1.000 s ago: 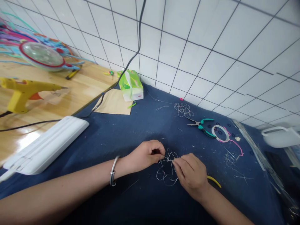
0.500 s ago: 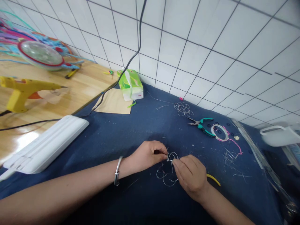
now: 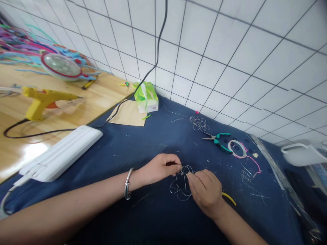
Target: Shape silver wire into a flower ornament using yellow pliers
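Observation:
A looped piece of thin silvery wire [image 3: 181, 194] lies between my two hands over the dark blue cloth. My left hand [image 3: 163, 168], with a silver bangle at its wrist, pinches the wire's upper left part between thumb and forefinger. From the right, my right hand [image 3: 206, 190] grips the wire near its small upper loops, fingers curled. A yellow handle [image 3: 229, 198] shows beside the right wrist; the rest of that tool is hidden. Farther back sit a coil of wire loops [image 3: 198, 123] and open needle-nose pliers [image 3: 218, 139] with teal handles.
A white power bank [image 3: 62, 153] and yellow glue gun [image 3: 47, 100] are at the left. Behind are a tissue pack [image 3: 146, 97] and brown paper [image 3: 129, 114]. At the right lie a white ring [image 3: 237, 149], wire scraps and a translucent container [image 3: 304, 154].
The view has shifted, so the things at the left appear farther right. Both hands keep hold of the wire, with a slightly wider gap between their fingertips.

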Tool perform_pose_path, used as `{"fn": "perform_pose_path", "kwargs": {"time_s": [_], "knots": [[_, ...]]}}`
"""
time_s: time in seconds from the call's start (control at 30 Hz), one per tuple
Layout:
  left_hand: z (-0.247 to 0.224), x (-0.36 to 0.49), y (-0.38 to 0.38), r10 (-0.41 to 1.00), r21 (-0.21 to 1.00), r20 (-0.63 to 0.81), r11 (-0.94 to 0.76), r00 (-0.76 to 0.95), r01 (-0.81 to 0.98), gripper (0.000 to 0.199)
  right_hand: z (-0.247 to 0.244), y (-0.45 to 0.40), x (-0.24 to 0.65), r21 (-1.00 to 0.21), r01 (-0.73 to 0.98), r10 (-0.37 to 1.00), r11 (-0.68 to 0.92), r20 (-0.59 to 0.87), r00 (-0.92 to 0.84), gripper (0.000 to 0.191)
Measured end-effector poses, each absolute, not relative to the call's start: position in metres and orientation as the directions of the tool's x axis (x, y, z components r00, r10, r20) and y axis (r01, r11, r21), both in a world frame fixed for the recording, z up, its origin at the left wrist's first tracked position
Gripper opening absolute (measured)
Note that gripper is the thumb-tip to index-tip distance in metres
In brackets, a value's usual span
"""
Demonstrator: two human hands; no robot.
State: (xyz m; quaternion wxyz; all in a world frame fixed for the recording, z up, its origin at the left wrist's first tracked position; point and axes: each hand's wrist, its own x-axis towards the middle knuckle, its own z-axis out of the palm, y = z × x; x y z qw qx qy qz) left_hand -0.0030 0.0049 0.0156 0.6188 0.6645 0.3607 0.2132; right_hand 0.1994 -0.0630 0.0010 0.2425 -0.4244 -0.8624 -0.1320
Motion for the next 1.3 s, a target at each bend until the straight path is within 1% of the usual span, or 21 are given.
{"fn": "perform_pose_path", "kwargs": {"time_s": [0.1, 0.2, 0.27, 0.4, 0.6, 0.77, 0.97, 1.07, 1.17, 1.3], "knots": [[0.017, -0.001, 0.004, 0.782, 0.966, -0.120, -0.049, 0.612, 0.253, 0.014, 0.003, -0.063, 0.200, 0.013, 0.800, 0.672, 0.600, 0.534, -0.513, 0.017], [0.019, 0.002, 0.004, 0.836, 0.942, -0.020, -0.168, 0.549, 0.291, 0.012, 0.006, -0.062, 0.201, -0.001, 0.807, 0.678, 0.590, 0.544, -0.495, 0.012], [0.020, 0.003, 0.005, 0.834, 0.928, 0.002, -0.206, 0.551, 0.309, 0.013, 0.008, -0.061, 0.201, -0.012, 0.812, 0.684, 0.583, 0.547, -0.483, 0.009], [0.019, 0.002, 0.006, 0.797, 0.933, -0.047, -0.181, 0.602, 0.312, 0.017, 0.006, -0.060, 0.202, -0.040, 0.830, 0.710, 0.556, 0.543, -0.449, 0.004], [0.014, 0.002, 0.008, 0.773, 0.925, -0.079, -0.179, 0.629, 0.336, 0.016, 0.002, -0.059, 0.202, -0.063, 0.850, 0.743, 0.522, 0.522, -0.418, 0.005], [0.013, 0.003, 0.010, 0.749, 0.936, -0.093, -0.159, 0.656, 0.313, 0.018, 0.001, -0.059, 0.203, -0.027, 0.838, 0.725, 0.545, 0.518, -0.454, 0.004], [0.009, 0.004, 0.012, 0.720, 0.942, -0.151, -0.104, 0.677, 0.320, 0.021, 0.001, -0.060, 0.203, 0.019, 0.812, 0.682, 0.583, 0.531, -0.502, 0.014], [0.008, 0.006, 0.012, 0.705, 0.942, -0.180, -0.078, 0.686, 0.327, 0.022, 0.002, -0.060, 0.203, 0.041, 0.793, 0.660, 0.608, 0.530, -0.533, 0.014], [0.007, 0.008, 0.012, 0.701, 0.937, -0.197, -0.071, 0.685, 0.343, 0.022, 0.001, -0.061, 0.204, 0.048, 0.785, 0.658, 0.618, 0.514, -0.550, 0.015], [0.007, 0.008, 0.013, 0.708, 0.930, -0.207, -0.071, 0.675, 0.361, 0.020, -0.003, -0.063, 0.204, 0.036, 0.774, 0.652, 0.632, 0.515, -0.556, 0.020]]}}
